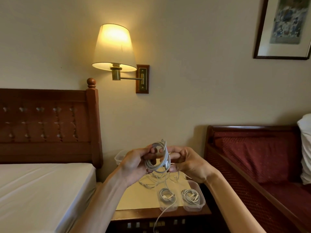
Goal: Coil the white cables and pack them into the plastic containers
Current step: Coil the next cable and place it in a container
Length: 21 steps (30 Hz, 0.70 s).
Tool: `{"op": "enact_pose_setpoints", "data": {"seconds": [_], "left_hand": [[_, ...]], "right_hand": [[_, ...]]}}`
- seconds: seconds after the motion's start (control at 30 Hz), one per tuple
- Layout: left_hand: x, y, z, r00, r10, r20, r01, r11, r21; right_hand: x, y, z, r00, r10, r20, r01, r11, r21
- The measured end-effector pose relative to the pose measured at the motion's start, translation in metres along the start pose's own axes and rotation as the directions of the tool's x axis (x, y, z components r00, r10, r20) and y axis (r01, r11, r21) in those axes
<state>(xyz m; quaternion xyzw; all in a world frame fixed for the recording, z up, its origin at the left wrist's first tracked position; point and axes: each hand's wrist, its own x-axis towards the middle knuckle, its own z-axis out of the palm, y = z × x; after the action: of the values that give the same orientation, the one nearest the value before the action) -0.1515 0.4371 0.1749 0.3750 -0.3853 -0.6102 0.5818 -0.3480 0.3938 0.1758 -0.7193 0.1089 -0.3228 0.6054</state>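
- A coiled white cable [158, 158] is held up in the air above the bedside table [134, 197], between the two hands, its loops standing roughly upright.
- The left side of the coil is gripped by the left hand [134, 163], whose fingers are curled round the loops.
- The right side is pinched by the right hand [186, 163], with its fingers bent onto the coil near a white plug.
- A loose end of cable is seen hanging down past the table's front edge.
- Two clear plastic containers [193, 197] are set side by side at the table's near right corner; a coiled cable is seen in each.
- Loose white cables [151, 180] are spread on the yellowish tabletop behind the containers.
- A third clear container [119, 156] is partly hidden behind the left hand at the back of the table.
- The table is flanked by a bed [42, 187] with a carved wooden headboard on the left and a red upholstered sofa [255, 157] on the right.
- A lit wall lamp [115, 47] is mounted above, and a framed picture [284, 27] is hung at the upper right.
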Motion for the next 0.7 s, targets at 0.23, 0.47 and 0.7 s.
{"op": "enact_pose_setpoints", "data": {"seconds": [0.23, 0.47, 0.7], "left_hand": [[-0.017, 0.019, -0.010, 0.990, 0.108, 0.089, -0.130, 0.946, 0.297], [-0.001, 0.007, 0.000, 0.927, 0.375, 0.015, -0.310, 0.744, 0.592], [0.009, -0.004, -0.024, 0.761, 0.630, 0.153, -0.338, 0.185, 0.923]], "right_hand": [[-0.003, -0.006, -0.007, 0.968, -0.096, -0.232, -0.015, 0.900, -0.436], [0.011, -0.005, 0.009, 0.980, 0.050, -0.191, -0.087, 0.977, -0.194], [0.019, 0.014, 0.027, 0.899, -0.042, -0.436, -0.076, 0.966, -0.249]]}}
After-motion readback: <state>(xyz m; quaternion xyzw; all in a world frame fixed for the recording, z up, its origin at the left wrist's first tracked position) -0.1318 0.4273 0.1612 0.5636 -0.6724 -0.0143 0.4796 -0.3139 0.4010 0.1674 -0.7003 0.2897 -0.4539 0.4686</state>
